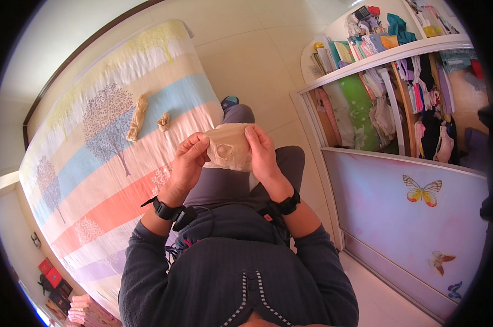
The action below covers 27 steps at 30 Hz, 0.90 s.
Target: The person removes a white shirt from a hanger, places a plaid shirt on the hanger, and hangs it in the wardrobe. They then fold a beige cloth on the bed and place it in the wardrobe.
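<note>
A thin beige piece of fabric (234, 153) is stretched between my two hands above my lap, with a rounded, hole-like patch towards its left part. My left hand (189, 157) pinches its left edge between thumb and fingers. On the opposite edge, my right hand (263, 151) grips it the same way. To the left, on the striped bed cover (103, 163), lie a long crumpled beige cloth piece (137, 118) and a small bunched beige one (163, 122). What garment these are I cannot tell for certain.
At the right stands a wardrobe with a butterfly-printed sliding door (377, 192) and hanging clothes (424, 90) behind its open part. Books and folded clothes (373, 43) fill the shelf above. Tiled floor (246, 61) runs between bed and wardrobe. Folded pink fabric (87, 312) lies at the lower left.
</note>
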Tool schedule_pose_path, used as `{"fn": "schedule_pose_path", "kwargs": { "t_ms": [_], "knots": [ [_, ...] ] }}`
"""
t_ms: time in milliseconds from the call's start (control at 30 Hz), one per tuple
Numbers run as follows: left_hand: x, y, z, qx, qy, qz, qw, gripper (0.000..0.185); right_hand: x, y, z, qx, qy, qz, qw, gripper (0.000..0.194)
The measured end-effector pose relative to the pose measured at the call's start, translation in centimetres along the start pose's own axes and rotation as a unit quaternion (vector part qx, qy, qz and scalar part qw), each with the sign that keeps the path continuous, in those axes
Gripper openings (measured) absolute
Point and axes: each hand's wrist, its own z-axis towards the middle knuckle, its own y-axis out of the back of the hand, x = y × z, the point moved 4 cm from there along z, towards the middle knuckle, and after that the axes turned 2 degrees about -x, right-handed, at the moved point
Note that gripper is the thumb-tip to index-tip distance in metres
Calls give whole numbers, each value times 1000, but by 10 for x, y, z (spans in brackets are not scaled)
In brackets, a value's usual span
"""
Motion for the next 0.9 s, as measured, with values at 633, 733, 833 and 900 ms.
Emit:
{"fn": "schedule_pose_path", "kwargs": {
  "t_ms": [633, 733, 833, 900],
  "knots": [
    [12, 62, -3, 56, 141, 5, 988, 53, -28, -48, -4, 294, -121, -130, 939, 27],
    [18, 92, -10, 43, 157, 120, 979, 36, -37, -26, -6, 283, -78, -299, 908, 23],
    [36, 117, -20, -6, 224, 203, 953, 25, -53, 9, -21, 276, -134, -367, 878, 25],
    [47, 131, -23, -16, 266, 250, 931, 24, -65, 29, -33, 263, -164, -414, 856, 26]
  ]
}}
